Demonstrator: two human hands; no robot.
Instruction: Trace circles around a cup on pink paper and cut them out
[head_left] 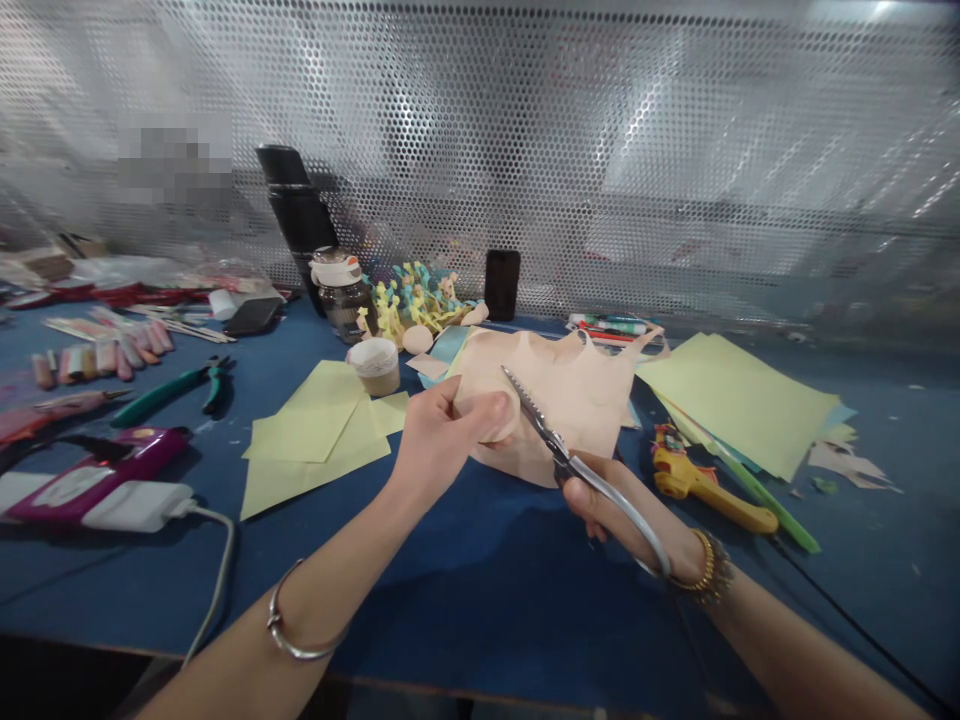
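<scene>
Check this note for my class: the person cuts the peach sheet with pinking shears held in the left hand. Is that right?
No, the hand is wrong. The head view shows the pinking shears held in the right hand, cutting the peach sheet. The left hand grips the sheet.

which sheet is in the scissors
The peach sheet, with strap-like points along its top edge, pinched by the left hand. The pale yellow-green sheets lie flat to either side, away from the scissors in the right hand.
</scene>
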